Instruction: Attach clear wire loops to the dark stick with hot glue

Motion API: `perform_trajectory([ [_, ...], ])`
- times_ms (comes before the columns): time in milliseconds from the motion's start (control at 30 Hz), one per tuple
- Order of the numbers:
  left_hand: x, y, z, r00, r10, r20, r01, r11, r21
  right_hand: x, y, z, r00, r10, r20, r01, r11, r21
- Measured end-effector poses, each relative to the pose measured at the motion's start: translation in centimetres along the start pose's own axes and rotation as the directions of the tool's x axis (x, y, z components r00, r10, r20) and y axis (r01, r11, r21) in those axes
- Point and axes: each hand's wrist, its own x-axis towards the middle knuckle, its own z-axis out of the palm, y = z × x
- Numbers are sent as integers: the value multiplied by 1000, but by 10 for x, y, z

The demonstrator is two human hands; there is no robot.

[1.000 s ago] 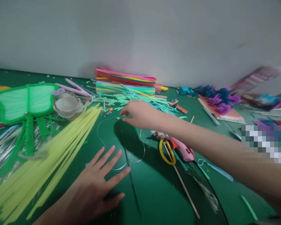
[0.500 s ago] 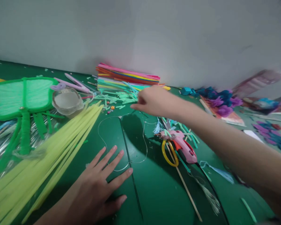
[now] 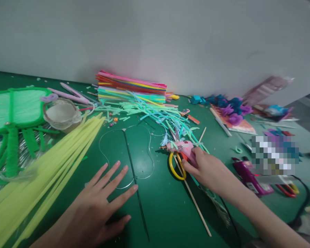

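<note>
My left hand (image 3: 100, 199) rests on the green table with its fingers spread. Its fingertips lie at the lower edge of a thin wire outline (image 3: 153, 162), bent into rounded lobes around a dark green stem (image 3: 131, 162). My right hand (image 3: 209, 170) is closed around the handle of a pink glue gun (image 3: 180, 146), which points left. Scissors with a yellow handle (image 3: 171, 167) lie under the gun, beside a thin wooden stick (image 3: 197, 210). The palm hides part of the gun's grip.
Yellow pipe cleaners (image 3: 59, 172) fan out at left, near a green fan-shaped piece (image 3: 28, 106) and a cup (image 3: 62, 113). Coloured pipe cleaners (image 3: 131, 86) are stacked against the wall. Teal cut pieces, purple flowers (image 3: 235, 119) and a magenta device (image 3: 250, 177) lie to the right.
My right hand has come down and back from above the cut pieces and now grips the glue gun. My left hand stays spread. The view has turned slightly right.
</note>
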Motion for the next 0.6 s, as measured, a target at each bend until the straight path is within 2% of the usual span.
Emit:
perform_trajectory([
  [67, 1, -2, -1, 1000, 20, 1, -20, 1000, 10, -1, 4, 7, 994, 82, 78, -85, 996, 37],
  [133, 2, -6, -2, 998, 69, 7, -69, 997, 41, -1, 14, 8, 986, 132, 96, -143, 982, 119],
  [233, 4, -10, -3, 990, 143, 11, -143, 982, 120, 5, 30, -4, 988, 153, 10, -150, 952, 265],
  [300, 5, -12, -4, 988, 154, -2, -152, 975, 163, 13, 32, -18, 990, 129, -65, -107, 956, 272],
  [433, 6, -20, 0, 979, 195, -52, -181, 962, 202, 43, 3, -37, 966, -31, -258, 65, 990, 125],
  [500, 4, -22, 6, 974, 208, -91, -185, 959, 214, 63, -21, -37, 930, -157, -331, 183, 982, 50],
  [600, 3, -20, 20, 974, 210, -87, -189, 961, 204, 92, -53, -24, 864, -322, -388, 330, 943, -49],
])
